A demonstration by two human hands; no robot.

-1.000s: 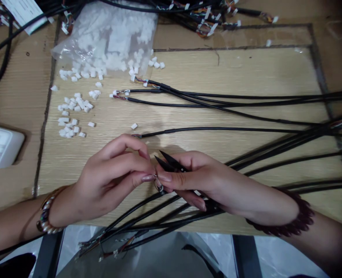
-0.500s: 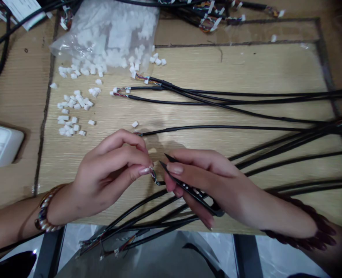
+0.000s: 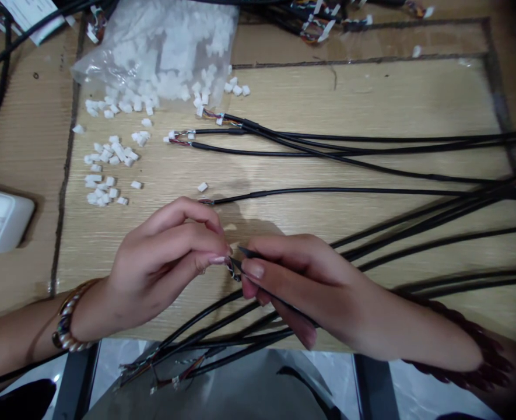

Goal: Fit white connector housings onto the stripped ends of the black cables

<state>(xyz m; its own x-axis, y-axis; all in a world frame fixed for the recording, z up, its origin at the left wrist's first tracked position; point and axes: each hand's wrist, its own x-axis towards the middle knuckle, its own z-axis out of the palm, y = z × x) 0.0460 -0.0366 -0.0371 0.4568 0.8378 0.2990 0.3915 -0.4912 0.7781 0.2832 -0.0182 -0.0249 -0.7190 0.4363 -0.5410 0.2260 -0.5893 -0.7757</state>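
One tip of the black tweezers [image 3: 237,264] has neared the pinched wires [image 3: 231,271].

The board [image 3: 397,96] offers passage at upper right, but black cables [image 3: 327,189] obstruct below and white pieces [image 3: 118,153] at left.

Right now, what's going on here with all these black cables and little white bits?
A person's left hand pinches thin light-and-dark wires by the end of a round black cable. The right hand holds a slim black tool with pointed tips, close to those wires; I can't tell if it touches them. Other long black cables lie across the pale wood-grained board. Small white blocky pieces lie in loose piles near a clear plastic bag holding more.
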